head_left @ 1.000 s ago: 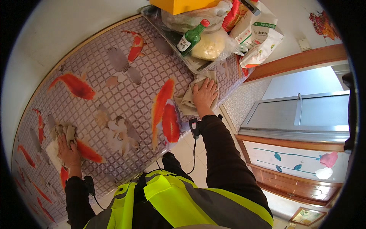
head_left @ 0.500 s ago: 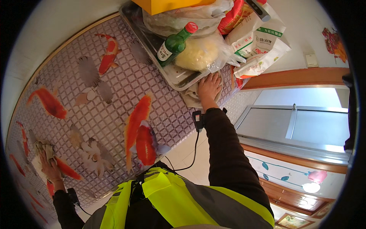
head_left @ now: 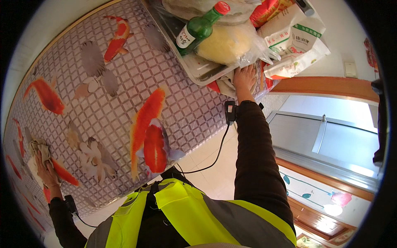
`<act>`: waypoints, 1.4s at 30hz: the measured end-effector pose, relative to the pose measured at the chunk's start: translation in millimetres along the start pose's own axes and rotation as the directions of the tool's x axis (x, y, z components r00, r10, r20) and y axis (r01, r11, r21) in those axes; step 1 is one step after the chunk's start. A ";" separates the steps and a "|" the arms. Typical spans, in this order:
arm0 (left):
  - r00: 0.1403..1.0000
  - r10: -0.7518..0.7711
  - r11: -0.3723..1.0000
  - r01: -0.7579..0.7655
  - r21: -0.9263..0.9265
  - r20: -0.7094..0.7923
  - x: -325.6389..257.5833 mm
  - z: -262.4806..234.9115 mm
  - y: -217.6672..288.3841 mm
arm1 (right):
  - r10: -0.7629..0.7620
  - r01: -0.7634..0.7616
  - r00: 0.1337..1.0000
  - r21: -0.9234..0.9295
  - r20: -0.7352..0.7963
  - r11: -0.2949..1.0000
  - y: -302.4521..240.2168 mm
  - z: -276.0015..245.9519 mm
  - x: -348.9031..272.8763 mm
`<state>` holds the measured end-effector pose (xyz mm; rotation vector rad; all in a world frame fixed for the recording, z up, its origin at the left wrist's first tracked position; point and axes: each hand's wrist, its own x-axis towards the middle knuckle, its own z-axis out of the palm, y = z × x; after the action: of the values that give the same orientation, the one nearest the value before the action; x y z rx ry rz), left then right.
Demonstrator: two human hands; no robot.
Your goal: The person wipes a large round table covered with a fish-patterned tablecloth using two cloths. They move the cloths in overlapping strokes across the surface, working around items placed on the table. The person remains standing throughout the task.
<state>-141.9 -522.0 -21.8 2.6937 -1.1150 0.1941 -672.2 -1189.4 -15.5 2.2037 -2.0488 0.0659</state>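
Observation:
At the far left of the table, my left hand (head_left: 47,172) lies with its fingers stretched out flat on a beige cloth (head_left: 39,148). Another beige cloth (head_left: 226,86) is beside the metal tray's lower corner, under my right hand (head_left: 245,78), whose fingers also rest flat. The metal tray (head_left: 195,77) holds a green bottle with a red cap (head_left: 200,29), leaning at a slant. Next to the bottle is a pale yellow lump, perhaps dough, in a clear plastic bag (head_left: 225,44). Part of the right-hand cloth is hidden by the hand.
A patterned tablecloth (head_left: 111,136) printed with red fish covers the table. White paper packaging (head_left: 295,47) and a red package (head_left: 271,11) stand beyond the tray. Black devices with cables sit at my right wrist (head_left: 230,111) and left wrist (head_left: 71,204). A metal-framed door (head_left: 318,132) is at the right.
My right hand and its cloth have slid right along the tray's edge, uncovering a red patch of tablecloth. The whole view has shifted slightly; my left hand stays near the same printed fish.

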 end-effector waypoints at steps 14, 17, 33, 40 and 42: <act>0.998 -0.055 0.998 0.055 0.036 0.017 2.9 15.8 -12.1 | 0.189 -0.199 0.979 0.166 0.078 0.966 -10.6 -6.9 -178.4; 0.997 -0.071 0.994 0.070 0.078 0.011 4.3 16.4 -8.0 | 0.186 -0.181 0.983 0.260 0.004 0.949 -17.0 -4.5 -192.5; 0.977 0.157 0.988 -0.154 -0.027 0.147 -36.4 26.7 145.8 | 0.057 -0.072 0.989 0.109 0.133 0.991 16.8 -37.7 -100.8; 0.960 0.243 0.957 -0.261 0.129 0.140 -10.8 26.4 236.9 | -0.058 0.057 0.998 0.112 0.007 0.992 33.5 -18.5 -36.5; 0.958 0.252 0.953 -0.271 0.136 0.140 -8.6 22.9 237.1 | -0.031 0.032 0.999 0.126 -0.006 0.992 32.9 -13.5 -24.0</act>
<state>-315.4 -685.1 -9.9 2.7107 -1.5556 0.1670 -705.9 -1166.3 -2.8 2.3057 -2.0608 0.2009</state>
